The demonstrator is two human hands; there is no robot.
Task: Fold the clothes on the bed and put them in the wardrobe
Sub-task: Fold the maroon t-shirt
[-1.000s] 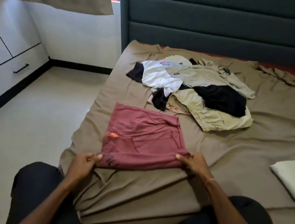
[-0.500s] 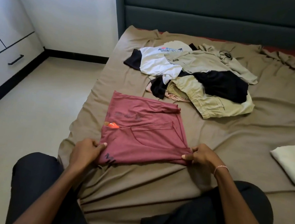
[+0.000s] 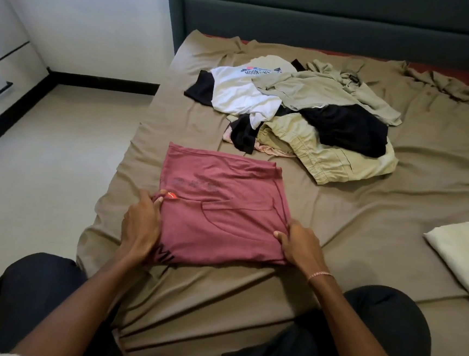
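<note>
A partly folded dusty-red T-shirt (image 3: 225, 205) lies flat on the brown bedsheet (image 3: 394, 214) in front of me. My left hand (image 3: 141, 226) grips its left edge, fingers curled round the fabric near an orange tag. My right hand (image 3: 299, 244) pinches the shirt's right near corner, thumb on top. Behind the shirt lies a loose pile of clothes (image 3: 304, 113): a white printed T-shirt, khaki garments and black pieces.
A folded cream shirt (image 3: 459, 254) lies at the bed's right edge. A dark padded headboard (image 3: 326, 18) stands behind the bed. White drawers (image 3: 1, 72) with a black handle are at the left, beside bare floor (image 3: 43, 175). My knees rest at the bed's near edge.
Both hands have moved forward along the shirt's side edges, away from its near corners. The view has tilted down a little.
</note>
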